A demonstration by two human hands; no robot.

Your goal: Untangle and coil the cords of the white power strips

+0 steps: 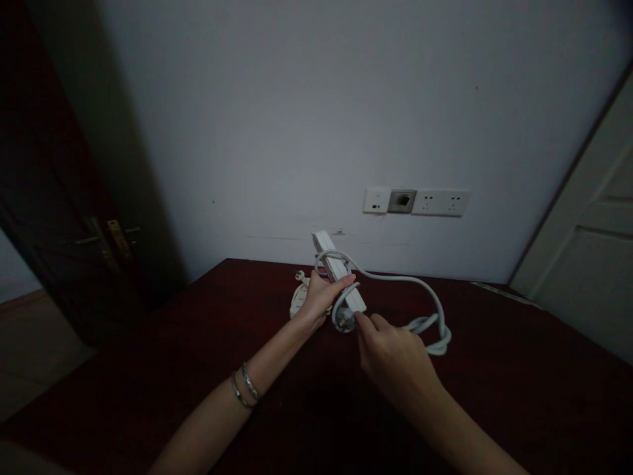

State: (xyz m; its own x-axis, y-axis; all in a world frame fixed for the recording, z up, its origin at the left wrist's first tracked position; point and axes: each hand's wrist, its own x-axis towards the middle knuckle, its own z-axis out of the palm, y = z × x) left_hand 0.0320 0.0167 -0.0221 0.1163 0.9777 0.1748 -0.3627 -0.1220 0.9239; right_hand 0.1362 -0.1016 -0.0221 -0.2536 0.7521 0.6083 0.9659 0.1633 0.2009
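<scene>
A white power strip [336, 267] is tilted above the table, its lower end toward me. My left hand [319, 300] is closed round its middle, thumb across the top. A pale cord [395, 278] winds about the strip, and its knotted loop [438, 340] hangs to the right. The cord's plug [345, 320] sits at the strip's lower end, prongs facing me. My right hand [395, 356] is closed beside that plug and the strip's end; what its fingertips pinch is hidden. Behind my left wrist lies a round cream-coloured object [297, 300] with another plug [299, 276].
The dark red table [198, 343] reaches back to the pale wall [277, 132]. On the wall are sockets [440, 203] and a grey-framed plate [401, 200]. A dark door with a handle [116, 237] stands at left, a white door [593, 231] at right.
</scene>
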